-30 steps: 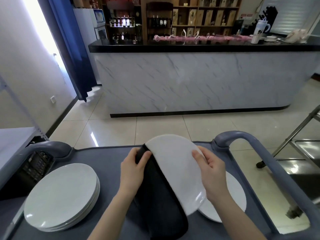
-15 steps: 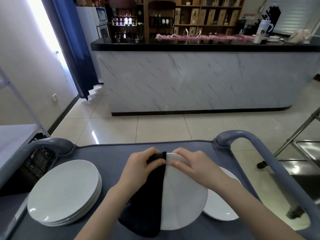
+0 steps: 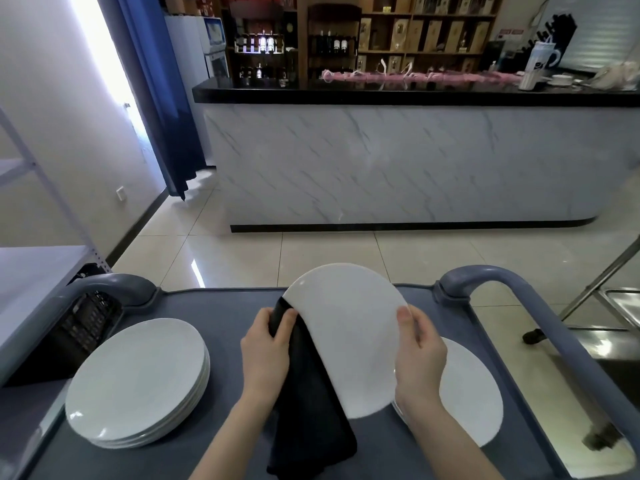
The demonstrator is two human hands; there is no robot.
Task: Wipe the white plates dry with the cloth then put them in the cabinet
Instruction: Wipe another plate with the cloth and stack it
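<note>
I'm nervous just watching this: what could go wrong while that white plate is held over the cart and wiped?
The held plate is gripped only at its rim, the right hand on one edge and the left hand through the cloth on the other; it might slip. It is tilted above a second plate on the cart, so a drop could chip both. The cloth's loose tail hangs low and may drag.
</note>
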